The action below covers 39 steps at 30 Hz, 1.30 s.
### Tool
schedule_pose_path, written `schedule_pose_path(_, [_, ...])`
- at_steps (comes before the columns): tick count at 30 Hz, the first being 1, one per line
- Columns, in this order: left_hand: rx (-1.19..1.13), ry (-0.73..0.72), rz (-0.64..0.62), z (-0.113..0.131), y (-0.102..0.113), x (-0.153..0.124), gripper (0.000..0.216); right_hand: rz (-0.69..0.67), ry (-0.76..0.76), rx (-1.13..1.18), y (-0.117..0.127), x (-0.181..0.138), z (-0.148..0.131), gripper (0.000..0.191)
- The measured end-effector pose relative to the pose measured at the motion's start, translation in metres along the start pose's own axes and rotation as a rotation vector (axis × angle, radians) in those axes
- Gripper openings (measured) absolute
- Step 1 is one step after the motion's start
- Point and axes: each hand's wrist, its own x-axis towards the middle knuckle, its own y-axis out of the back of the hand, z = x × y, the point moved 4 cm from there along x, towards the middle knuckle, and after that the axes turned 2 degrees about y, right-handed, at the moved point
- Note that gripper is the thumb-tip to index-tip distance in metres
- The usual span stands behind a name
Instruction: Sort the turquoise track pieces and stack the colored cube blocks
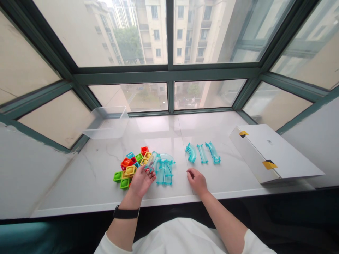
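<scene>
On a white marble window sill (227, 176) lies a heap of coloured square blocks (131, 164) in red, green, yellow and blue. Right beside it is a pile of clear teal curved track pieces (164, 167). My left hand (141, 181), with a black watch on the wrist, rests at the heap's right edge, its fingertips pinched on a clear track piece (150, 161). My right hand (196, 180) rests on the sill with fingers curled loosely and nothing in it. Three more teal track pieces (202, 152) lie in a row beyond the right hand.
A clear plastic tub (107, 121) stands at the back left by the window. A white flat box (270, 151) with yellow-black corner tape lies at the right. Window frames (169, 74) enclose the sill on three sides. The sill's front edge runs just before my wrists.
</scene>
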Motion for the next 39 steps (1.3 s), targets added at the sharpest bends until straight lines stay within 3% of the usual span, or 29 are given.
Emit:
schedule_pose_path(9, [-0.247,0.057,-0.087,0.004,-0.009,-0.013,0.022,-0.002,-0.007,-0.004,-0.001,0.0,0.001,0.02])
schedule_pose_path(23, [-0.271,0.013,-0.017,0.003,-0.006,-0.018,0.028,-0.011,-0.01,0.006,0.0,-0.002,0.0,0.022])
schedule_pose_path(27, [-0.227,-0.004,-0.008,0.002,-0.003,-0.017,0.023,-0.013,0.045,0.06,-0.005,0.003,-0.014,0.027])
schedule_pose_path(33, [-0.2,0.012,-0.021,0.0,-0.002,-0.017,0.034,-0.206,0.127,0.075,-0.037,0.028,-0.046,0.046])
schedule_pose_path(39, [-0.192,0.005,-0.035,-0.001,0.001,-0.016,0.037,-0.285,0.104,0.062,-0.048,0.036,-0.047,0.046])
